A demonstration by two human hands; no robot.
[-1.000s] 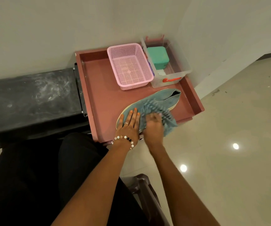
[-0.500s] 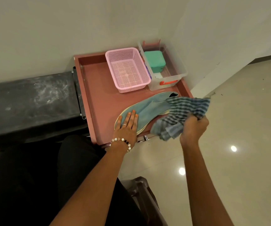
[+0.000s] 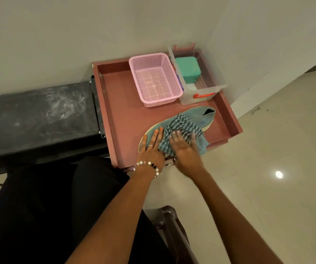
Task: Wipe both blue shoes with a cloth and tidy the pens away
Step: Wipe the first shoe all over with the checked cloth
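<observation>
Keep your left hand (image 3: 151, 147) spread flat, pinning the blue shoe (image 3: 201, 119). With your right hand (image 3: 183, 147) flat, fingers extended, press the striped cloth (image 3: 180, 126) heelward.

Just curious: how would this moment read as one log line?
step: wiping shoe | left hand: flat on toe | right hand: presses cloth | place: red tray

Bare tray floor (image 3: 122, 103) lies open left of the pink basket (image 3: 156, 80); basket and clear box (image 3: 202, 92) block the back.
</observation>
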